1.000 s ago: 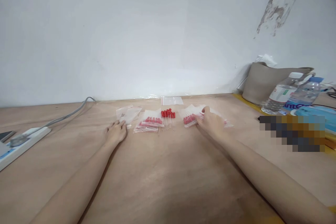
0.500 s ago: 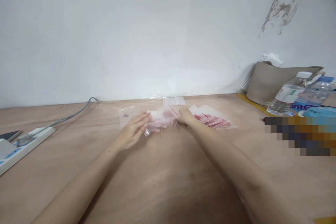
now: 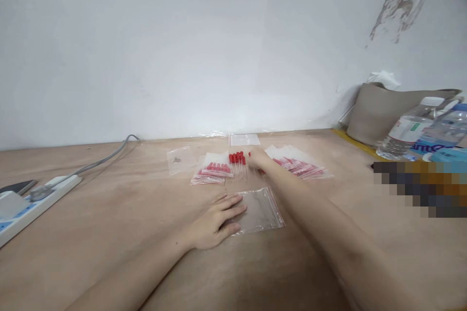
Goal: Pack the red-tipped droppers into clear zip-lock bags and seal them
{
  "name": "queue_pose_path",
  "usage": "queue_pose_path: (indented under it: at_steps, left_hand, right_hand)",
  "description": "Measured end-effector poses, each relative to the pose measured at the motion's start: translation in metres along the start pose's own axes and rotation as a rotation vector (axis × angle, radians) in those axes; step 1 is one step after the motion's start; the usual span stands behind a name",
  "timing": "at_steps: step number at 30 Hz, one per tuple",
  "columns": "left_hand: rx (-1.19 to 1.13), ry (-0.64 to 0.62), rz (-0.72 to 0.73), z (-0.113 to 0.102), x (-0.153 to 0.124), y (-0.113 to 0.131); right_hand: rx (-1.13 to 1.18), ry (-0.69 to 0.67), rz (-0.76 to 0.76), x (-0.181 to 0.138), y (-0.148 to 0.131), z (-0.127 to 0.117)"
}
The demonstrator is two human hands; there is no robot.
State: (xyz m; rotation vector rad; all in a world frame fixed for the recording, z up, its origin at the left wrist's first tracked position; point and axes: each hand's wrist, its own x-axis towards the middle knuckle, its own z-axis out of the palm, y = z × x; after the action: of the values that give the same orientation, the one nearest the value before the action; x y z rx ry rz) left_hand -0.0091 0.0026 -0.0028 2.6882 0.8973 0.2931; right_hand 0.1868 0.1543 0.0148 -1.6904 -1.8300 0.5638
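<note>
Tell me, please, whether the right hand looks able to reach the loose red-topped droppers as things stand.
Probably yes: the right hand is close beside the red-topped droppers, with nothing visible blocking the gap, and the left hand rests clear of them on the zip bag.

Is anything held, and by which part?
The left hand grips nothing; its fingers lie on a clear bag. Something red shows at the right hand; whether it's held is unclear.
</note>
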Motion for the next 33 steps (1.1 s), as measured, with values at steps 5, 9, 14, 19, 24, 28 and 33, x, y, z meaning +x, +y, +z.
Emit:
queue_pose_path:
  at_steps: [5,9,14,19,24,28,33]
  left_hand:
    - [0.01,-0.012,0.014,0.0,0.002,-0.002]
    - [0.035,-0.012,0.016,0.001,0.003,-0.005]
    - [0.056,-0.016,0.017,0.001,0.003,-0.005]
    - [0.058,-0.004,0.021,0.002,0.003,-0.005]
    - [0.065,0.003,0.017,0.002,0.003,-0.004]
    - [0.043,0.022,0.036,0.002,0.004,-0.003]
    - [0.026,0.02,0.039,0.0,0.004,-0.003]
  right_hand:
    - [0.018,0.17,-0.023,-0.045,0.022,-0.04]
    - [0.418,0.32,-0.033,-0.096,0.065,-0.049]
    - [0.807,0.348,0.031,-0.13,0.083,-0.031]
    - [0.926,0.305,0.066,-0.136,0.068,-0.018]
    - [0.946,0.059,0.073,-0.147,0.063,-0.021]
    - [0.879,-0.167,0.012,-0.15,0.065,-0.033]
    - [0.827,-0.364,-0.042,-0.151,0.068,-0.042]
